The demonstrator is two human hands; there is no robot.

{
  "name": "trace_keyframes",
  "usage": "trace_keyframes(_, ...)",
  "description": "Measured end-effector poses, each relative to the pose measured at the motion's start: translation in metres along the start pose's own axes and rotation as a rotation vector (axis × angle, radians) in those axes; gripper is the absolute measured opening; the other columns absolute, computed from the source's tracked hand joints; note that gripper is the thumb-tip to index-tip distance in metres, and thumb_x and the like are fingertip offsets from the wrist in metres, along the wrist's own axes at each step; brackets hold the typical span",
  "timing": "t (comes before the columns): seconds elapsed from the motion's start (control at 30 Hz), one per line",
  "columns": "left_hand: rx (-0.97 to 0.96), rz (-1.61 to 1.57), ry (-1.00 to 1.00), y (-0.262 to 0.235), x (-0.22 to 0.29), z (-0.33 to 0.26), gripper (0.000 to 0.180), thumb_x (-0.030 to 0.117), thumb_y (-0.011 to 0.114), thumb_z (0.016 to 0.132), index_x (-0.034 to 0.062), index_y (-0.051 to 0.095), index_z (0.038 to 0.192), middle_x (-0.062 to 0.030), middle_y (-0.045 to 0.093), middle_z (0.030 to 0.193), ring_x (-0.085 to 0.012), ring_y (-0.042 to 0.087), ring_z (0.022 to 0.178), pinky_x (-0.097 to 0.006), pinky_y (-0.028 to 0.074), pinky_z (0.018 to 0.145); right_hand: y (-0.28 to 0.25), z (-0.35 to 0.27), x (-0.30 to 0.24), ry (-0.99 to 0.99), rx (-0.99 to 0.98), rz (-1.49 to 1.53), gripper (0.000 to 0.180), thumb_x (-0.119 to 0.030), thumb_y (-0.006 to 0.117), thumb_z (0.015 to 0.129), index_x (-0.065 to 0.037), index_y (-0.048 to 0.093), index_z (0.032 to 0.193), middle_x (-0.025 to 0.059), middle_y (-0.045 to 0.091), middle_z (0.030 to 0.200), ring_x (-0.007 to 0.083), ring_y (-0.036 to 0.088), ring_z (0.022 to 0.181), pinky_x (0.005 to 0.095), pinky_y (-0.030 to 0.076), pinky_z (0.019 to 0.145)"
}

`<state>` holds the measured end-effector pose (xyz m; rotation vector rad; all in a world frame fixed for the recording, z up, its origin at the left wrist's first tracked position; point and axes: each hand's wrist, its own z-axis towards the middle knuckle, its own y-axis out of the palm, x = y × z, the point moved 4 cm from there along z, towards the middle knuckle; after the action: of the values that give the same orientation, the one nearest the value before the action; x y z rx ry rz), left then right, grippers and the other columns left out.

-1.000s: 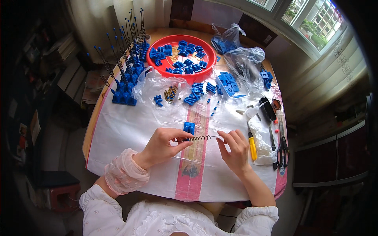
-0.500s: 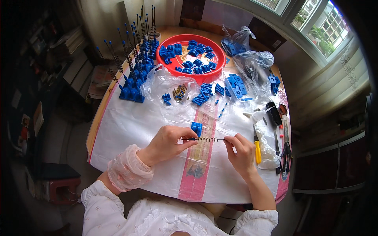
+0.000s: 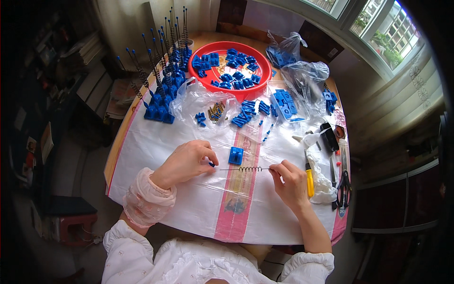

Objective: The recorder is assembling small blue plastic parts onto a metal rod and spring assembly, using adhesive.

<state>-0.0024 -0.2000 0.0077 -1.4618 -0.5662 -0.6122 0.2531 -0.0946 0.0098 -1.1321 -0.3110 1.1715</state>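
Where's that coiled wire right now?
In the head view, the coiled wire is slightly right of centre, just below the blue block, its right end in the right hand.

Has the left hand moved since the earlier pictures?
Yes: the left hand has moved leftward, away from the lone blue block in front of it.

Covered table (image 3: 189, 208), blue block (image 3: 236, 155), red tray (image 3: 264, 76)

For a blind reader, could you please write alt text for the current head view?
A person's right hand holds a coiled wire by one end over a table; the left hand pinches a small blue piece near the other end. A blue block lies beyond, with a red tray of blue parts farther back.
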Motion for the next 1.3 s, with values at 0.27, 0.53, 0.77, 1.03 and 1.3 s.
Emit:
trace_keyframes(0.27,0.005,-0.064,-0.026,0.004,0.001,0.001,0.024,0.012,0.08,0.072,0.0071,0.074,0.095,-0.0061,0.064,0.086,-0.0198,0.063,0.079,-0.032,0.051,0.074,0.008,-0.003,-0.002,-0.046,-0.057,0.021,0.008,-0.008,0.072,0.079,-0.008,0.064,0.081,0.0055,0.056,0.07,0.0248,0.06,0.061,0.0376,0.046,0.054)
trace_keyframes(0.53,0.032,-0.069,-0.023,0.003,-0.002,0.004,0.022,0.017,0.08,0.076,0.0074,0.074,0.096,-0.0055,0.065,0.085,-0.0176,0.063,0.076,-0.031,0.051,0.072,0.011,-0.005,-0.002,-0.064,-0.063,0.033,0.006,-0.008,0.072,0.08,-0.008,0.066,0.082,0.0048,0.059,0.07,0.0235,0.06,0.06,0.0358,0.046,0.053)
trace_keyframes(0.77,0.28,-0.057,0.068,0.001,0.01,0.008,0.013,0.016,0.076,0.082,0.0065,0.073,0.09,-0.0059,0.066,0.082,-0.0192,0.064,0.072,-0.031,0.051,0.067,0.014,-0.006,0.0,-0.074,-0.058,0.051,0.006,-0.008,0.072,0.08,-0.008,0.067,0.082,0.005,0.06,0.069,0.023,0.06,0.059,0.035,0.045,0.052)
trace_keyframes(1.03,0.371,-0.152,0.343,0.015,0.038,0.003,0.009,0.012,0.076,0.081,0.0057,0.072,0.086,-0.0072,0.065,0.081,-0.0236,0.064,0.075,-0.034,0.051,0.067,0.01,-0.004,-0.003,-0.063,-0.036,0.096,0.009,-0.007,0.072,0.079,-0.008,0.065,0.084,0.0052,0.056,0.069,0.023,0.059,0.058,0.0356,0.044,0.052)
trace_keyframes(1.3,0.28,0.116,0.431,0.022,0.047,-0.001,0.028,0.024,0.082,0.075,0.0117,0.072,0.097,-0.0028,0.063,0.076,-0.019,0.061,0.07,-0.033,0.047,0.07,0.007,-0.004,0.0,-0.032,0.06,0.111,0.01,-0.003,0.074,0.076,-0.006,0.067,0.082,0.0045,0.056,0.065,0.0199,0.055,0.053,0.0327,0.042,0.048)
